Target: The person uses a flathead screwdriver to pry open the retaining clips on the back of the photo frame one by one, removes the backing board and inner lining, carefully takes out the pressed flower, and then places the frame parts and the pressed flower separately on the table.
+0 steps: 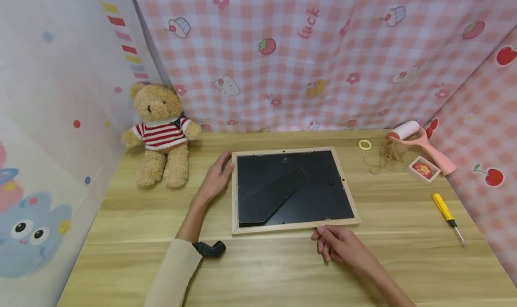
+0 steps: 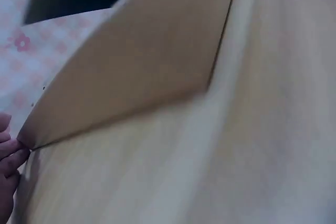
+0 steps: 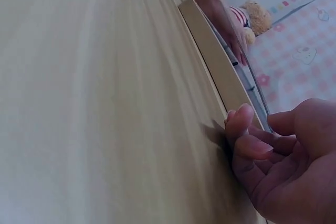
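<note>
Only head view: whole frame (image 1: 302, 191)

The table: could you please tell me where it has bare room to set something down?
Bare table lies in front of the picture frame, between left sleeve and right hand; left of that sleeve, before the teddy bear; and between right hand and screwdriver. The far right corner is crowded: roller, twine, ring, box.

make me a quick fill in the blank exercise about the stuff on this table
1. The ____ hand is at the near edge of the picture frame.
2. The screwdriver has a ____ handle.
3. The teddy bear wears a shirt with red and white ____.

Missing words: right; yellow; stripes
</note>
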The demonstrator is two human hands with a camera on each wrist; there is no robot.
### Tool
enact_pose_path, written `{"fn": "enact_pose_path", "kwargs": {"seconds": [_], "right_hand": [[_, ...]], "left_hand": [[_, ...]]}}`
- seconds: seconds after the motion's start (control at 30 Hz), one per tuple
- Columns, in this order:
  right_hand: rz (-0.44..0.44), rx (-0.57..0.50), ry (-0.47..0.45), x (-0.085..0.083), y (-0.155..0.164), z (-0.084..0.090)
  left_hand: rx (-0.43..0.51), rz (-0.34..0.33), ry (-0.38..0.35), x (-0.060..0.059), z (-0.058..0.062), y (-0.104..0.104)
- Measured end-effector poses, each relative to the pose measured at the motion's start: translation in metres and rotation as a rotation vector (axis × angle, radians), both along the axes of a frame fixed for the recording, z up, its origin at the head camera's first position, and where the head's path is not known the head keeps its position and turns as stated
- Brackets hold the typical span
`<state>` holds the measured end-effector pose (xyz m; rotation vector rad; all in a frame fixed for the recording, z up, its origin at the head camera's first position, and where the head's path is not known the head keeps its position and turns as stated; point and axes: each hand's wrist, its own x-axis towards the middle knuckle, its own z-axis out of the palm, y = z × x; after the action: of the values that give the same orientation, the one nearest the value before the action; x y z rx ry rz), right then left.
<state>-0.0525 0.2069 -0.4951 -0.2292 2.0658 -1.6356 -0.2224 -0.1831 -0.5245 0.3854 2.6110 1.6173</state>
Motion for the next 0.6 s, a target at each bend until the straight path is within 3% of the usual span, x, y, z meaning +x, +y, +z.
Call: {"fn": "enact_pose_path", "kwargs": {"seconds": [0.17, 0.27, 0.43, 0.6], "right_hand": [[0.007, 0.075, 0.032, -0.017, 0.014, 0.005], [0.006, 0.112, 0.067, -0.029, 0.023, 0.008], [0.016, 0.171, 0.105, -0.046, 0.035, 0.010], [0.044, 0.235, 0.149, -0.061, 0.041, 0.014]], "left_hand": [[-0.048, 0.068, 0.128, 0.015, -0.015, -0.022], [-0.124, 0.107, 0.204, 0.032, -0.025, -0.035], [-0.156, 0.078, 0.256, 0.078, -0.007, -0.040], [-0.228, 0.013, 0.295, 0.114, -0.004, -0.033]]}}
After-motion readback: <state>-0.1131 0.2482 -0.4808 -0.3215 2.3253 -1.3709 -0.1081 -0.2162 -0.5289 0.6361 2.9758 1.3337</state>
